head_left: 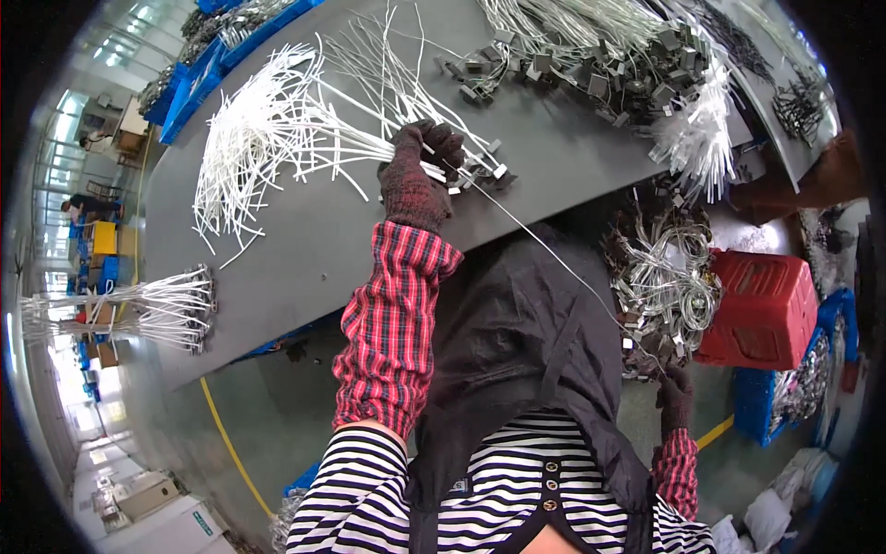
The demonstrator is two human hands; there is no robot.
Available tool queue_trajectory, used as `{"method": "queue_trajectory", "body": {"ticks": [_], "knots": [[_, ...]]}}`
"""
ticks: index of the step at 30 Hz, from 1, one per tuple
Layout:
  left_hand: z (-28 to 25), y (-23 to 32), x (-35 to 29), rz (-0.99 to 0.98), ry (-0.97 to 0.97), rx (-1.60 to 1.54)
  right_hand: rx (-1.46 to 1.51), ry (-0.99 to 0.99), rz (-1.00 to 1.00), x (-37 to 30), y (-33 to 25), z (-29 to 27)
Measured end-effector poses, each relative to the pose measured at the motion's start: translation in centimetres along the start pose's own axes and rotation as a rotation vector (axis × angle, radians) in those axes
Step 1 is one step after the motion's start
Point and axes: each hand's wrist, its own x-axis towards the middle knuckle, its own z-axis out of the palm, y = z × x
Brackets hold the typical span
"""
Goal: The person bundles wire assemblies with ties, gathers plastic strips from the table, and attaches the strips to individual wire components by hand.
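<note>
My left hand (423,171), in a dark red-black knit glove, is closed around a bunch of white cables (355,138) above the grey table. Their loose white ends fan out to the left, and small connectors (484,174) stick out on its right side. From there one thin cable (535,238) slants down across my black apron toward my right hand (676,392). That gloved hand is low at the right, its fingers bent at the cable's far end, beside a hanging heap of coiled cables (669,277) with dark connectors. The fingertips are partly hidden.
A large pile of cables with grey block connectors (600,78) covers the table's far right. Another tied cable bundle (189,309) lies at the left edge. Blue bins (194,88) stand far left; a red crate (761,309) and a blue bin (755,406) stand right.
</note>
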Motion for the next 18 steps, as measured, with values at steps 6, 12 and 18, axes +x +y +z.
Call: {"method": "queue_trajectory", "body": {"ticks": [6,12,18], "knots": [[0.9,-2.6,-3.1,-0.143,-0.161,-0.033,-0.037,0.003,0.059,0.4,-5.5,6.0],[1.7,-6.9,-8.0,-0.103,-0.416,0.090,-0.001,-0.403,-0.464,1.6,-18.4,22.2],[2.3,-4.2,-7.5,-0.017,-0.256,0.311,-0.050,-0.489,-0.663,0.3,-26.1,32.1]]}}
